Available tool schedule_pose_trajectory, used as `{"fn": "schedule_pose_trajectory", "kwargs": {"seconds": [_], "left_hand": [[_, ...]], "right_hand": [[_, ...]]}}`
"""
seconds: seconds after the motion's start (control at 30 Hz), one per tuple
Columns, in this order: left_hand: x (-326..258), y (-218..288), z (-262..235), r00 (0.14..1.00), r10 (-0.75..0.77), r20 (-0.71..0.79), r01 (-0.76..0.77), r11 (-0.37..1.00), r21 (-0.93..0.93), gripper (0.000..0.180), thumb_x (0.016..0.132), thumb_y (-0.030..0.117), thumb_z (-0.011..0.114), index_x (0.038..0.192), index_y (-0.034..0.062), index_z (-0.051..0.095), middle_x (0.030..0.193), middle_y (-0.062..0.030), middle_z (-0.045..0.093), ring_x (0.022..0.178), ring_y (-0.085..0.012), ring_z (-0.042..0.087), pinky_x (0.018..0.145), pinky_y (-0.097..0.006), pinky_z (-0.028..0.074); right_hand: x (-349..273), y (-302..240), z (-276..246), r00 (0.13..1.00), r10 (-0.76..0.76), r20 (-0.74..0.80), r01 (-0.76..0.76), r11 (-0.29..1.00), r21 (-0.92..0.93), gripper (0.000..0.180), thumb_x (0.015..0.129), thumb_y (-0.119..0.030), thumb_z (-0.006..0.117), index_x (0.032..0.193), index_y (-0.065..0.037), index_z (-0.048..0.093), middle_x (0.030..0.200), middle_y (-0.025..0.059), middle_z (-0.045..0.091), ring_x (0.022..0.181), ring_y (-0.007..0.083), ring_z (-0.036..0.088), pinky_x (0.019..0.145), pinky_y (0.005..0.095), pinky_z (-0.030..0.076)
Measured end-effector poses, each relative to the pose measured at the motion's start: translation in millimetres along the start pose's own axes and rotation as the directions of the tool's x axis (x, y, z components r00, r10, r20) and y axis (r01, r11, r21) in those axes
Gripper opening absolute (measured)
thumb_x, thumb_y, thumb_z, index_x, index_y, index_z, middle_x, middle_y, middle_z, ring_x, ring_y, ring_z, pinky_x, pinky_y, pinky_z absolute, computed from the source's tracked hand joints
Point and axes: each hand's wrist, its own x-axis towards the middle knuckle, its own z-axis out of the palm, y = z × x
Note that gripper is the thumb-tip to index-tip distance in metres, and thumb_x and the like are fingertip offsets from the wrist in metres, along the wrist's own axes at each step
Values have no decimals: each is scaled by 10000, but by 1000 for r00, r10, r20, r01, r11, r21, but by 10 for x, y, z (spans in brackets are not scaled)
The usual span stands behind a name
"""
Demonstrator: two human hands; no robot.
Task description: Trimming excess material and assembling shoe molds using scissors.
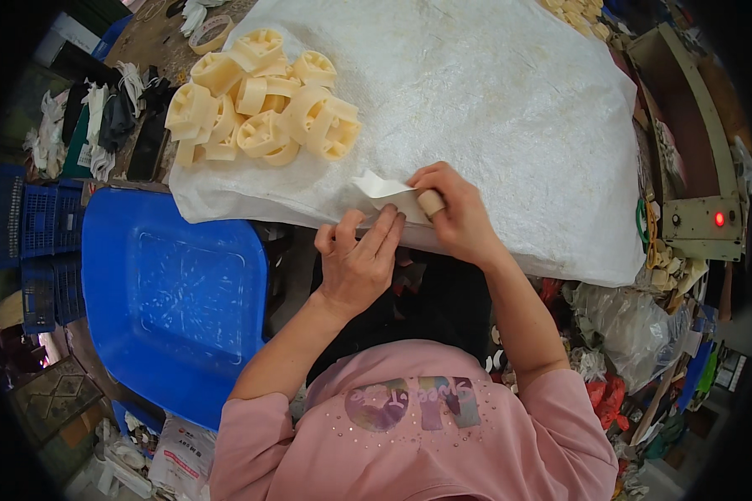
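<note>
At the far left, blue slatted crates (pixel 48 219) stand stacked, blurred toward the dark rim of the view. Farther off lie bunched gloves and cloths (pixel 100 121), overlapping so that single pieces are hard to separate. Nearer, a blue plastic tub (pixel 180 292) sits beside the table, its far edge close to the hanging edge of a white woven plastic sheet (pixel 510 108). A tape roll (pixel 211 34) lies on the table beyond the sheet's left part. Pale yellow ring-shaped moulded parts (pixel 263 96) are heaped on the sheet's far left; those underneath are partly hidden.

At the near edge, in the middle, the left hand (pixel 355 263) has its fingers partly extended and slightly apart, fingertips at a thin white piece (pixel 382 185). Whether the thumb pinches from below cannot be told. Just to its right, the right hand (pixel 459 213) is closed around a short tan cylinder (pixel 431 202), only one end of it showing; the rest is covered by the fingers. The white piece lies between the hands, its right end reaching the right fingers. Below, the wearer's pink shirt (pixel 426 426) is cut off by the lower edge.

On the right, a clear plastic bag (pixel 631 330) lies among clutter too jumbled to identify. Beyond it stands a grey-green metal housing (pixel 706 221) with a lit red lamp (pixel 718 219).
</note>
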Motion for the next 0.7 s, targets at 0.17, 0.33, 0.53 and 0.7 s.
{"fn": "schedule_pose_trajectory", "kwargs": {"seconds": [0.17,0.33,0.53,0.7], "left_hand": [[122,-53,-8,995,68,76,-56,987,-148,380,673,54,645,1052,45,615,1080,-54,580,976,-250,509,844,-380,359],[278,-140,-80,981,39,189,24,946,-322,386,710,50,635,1090,18,580,1014,-126,566,950,-296,545,798,-369,442],[280,-6,-396,912,-260,318,400,392,-828,350,911,196,517,1186,-22,513,1012,-164,603,888,-272,619,762,-328,489],[250,-285,-488,642,-606,470,339,-326,-883,426,1006,267,315,1199,-64,504,971,-136,624,827,-186,607,675,-301,487]], "right_hand": [[-340,153,-670,738,429,-520,-256,892,373,114,928,-48,462,1000,-18,546,1008,75,580,878,130,545,737,251,449],[-131,-402,-835,767,-68,-639,-108,967,-232,161,903,2,473,1063,-2,490,1153,168,558,923,182,565,782,293,469],[140,-738,-105,937,-347,38,320,812,-488,333,681,45,633,978,-40,509,1095,152,565,839,287,564,684,365,466],[356,-541,213,970,-169,-176,142,978,-154,346,723,-64,692,1022,-20,524,1002,131,555,868,284,554,689,377,461]]}}
